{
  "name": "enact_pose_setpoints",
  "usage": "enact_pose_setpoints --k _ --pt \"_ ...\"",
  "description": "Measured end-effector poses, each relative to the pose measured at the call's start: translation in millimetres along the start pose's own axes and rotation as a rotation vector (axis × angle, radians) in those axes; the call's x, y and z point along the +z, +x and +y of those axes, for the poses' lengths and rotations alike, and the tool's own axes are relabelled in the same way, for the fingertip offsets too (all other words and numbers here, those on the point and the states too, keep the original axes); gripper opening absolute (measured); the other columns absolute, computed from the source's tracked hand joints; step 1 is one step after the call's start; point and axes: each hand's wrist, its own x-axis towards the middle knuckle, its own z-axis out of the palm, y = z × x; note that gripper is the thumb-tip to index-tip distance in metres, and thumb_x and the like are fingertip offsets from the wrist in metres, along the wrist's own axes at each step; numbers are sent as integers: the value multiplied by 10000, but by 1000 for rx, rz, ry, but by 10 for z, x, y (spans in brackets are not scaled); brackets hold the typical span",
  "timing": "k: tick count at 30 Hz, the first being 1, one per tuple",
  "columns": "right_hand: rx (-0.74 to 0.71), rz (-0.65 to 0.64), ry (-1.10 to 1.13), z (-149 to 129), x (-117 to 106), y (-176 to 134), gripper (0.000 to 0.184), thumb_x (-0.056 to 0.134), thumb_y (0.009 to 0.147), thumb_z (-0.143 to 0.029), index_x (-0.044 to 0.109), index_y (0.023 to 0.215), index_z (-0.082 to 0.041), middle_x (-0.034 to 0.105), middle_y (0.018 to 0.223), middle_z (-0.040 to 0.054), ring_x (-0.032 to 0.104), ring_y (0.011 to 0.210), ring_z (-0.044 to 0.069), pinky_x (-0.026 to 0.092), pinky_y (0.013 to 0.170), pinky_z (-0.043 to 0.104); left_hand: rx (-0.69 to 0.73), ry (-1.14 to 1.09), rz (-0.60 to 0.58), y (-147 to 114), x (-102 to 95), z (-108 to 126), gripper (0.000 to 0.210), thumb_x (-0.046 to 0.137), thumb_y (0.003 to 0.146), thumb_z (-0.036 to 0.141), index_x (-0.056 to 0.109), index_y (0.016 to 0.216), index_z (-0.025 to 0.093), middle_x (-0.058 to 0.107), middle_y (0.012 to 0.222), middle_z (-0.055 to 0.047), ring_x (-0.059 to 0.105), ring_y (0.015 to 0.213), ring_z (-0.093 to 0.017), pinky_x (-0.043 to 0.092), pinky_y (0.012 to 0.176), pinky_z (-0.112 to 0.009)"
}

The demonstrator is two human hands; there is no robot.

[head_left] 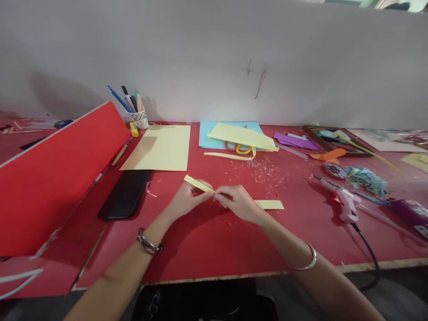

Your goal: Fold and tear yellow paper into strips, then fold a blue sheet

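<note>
A narrow pale yellow paper strip [197, 183] is pinched between my two hands, just above the red tabletop. My left hand [190, 196] grips it with thumb and fingers, and one end sticks up to the left. The fingertips of my right hand [236, 200] close on its other end, where the paper is mostly hidden. Beneath my right wrist a second yellow strip [270, 204] lies on the table, partly covered. Beyond my hands, scissors with red and yellow handles [243, 150] lie partly under yellow paper [242, 134], beside a thin curled offcut [224, 155].
At left are a leaning red board [63, 178], a black phone [125, 196], a yellow sheet [163, 147] and a pen cup [138, 119]. To the right lie a pink glue gun [343, 198] with its cord, yarn [366, 180] and a purple bottle [409, 214]. Paper shreds litter the middle.
</note>
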Motion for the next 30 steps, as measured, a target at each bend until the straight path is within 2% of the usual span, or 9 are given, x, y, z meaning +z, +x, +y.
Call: enact_pose_setpoints --k 3,9,13,18,30 --pt "16 7 -22 9 10 -3 208 417 796 -251 499 627 -162 429 509 -47 378 470 59 283 470 178 -47 -29 -14 -3 26 22 161 561 641 307 588 580 160 598 595 6 506 535 -90 417 542 -206" --pt "7 27 -42 38 1 -1 242 428 794 -304 467 600 -164 371 527 -50 325 484 60 258 474 191 -134 -56 60 -4 -3 21 187 576 633 314 619 546 154 577 477 16 496 478 -88 404 525 -210" --pt "34 20 -21 20 -16 2 265 421 795 -300 462 573 -162 392 496 -50 344 459 56 269 461 187 -161 -79 101 -2 -18 -30 222 584 640 350 638 549 154 575 463 10 487 474 -85 391 536 -215" --pt "46 20 27 15 -32 0 259 414 799 -292 528 612 -154 429 475 -49 396 439 52 307 465 181 -189 -103 113 -1 -18 -76 243 582 643 382 661 601 156 584 475 4 427 429 -70 361 498 -214" --pt "129 -25 151 11 -31 -8 225 406 797 -254 562 672 -150 445 444 -56 402 388 40 318 418 168 -184 -40 133 -6 -7 -61 337 534 679 444 648 575 144 505 390 28 417 406 -71 337 476 -212"
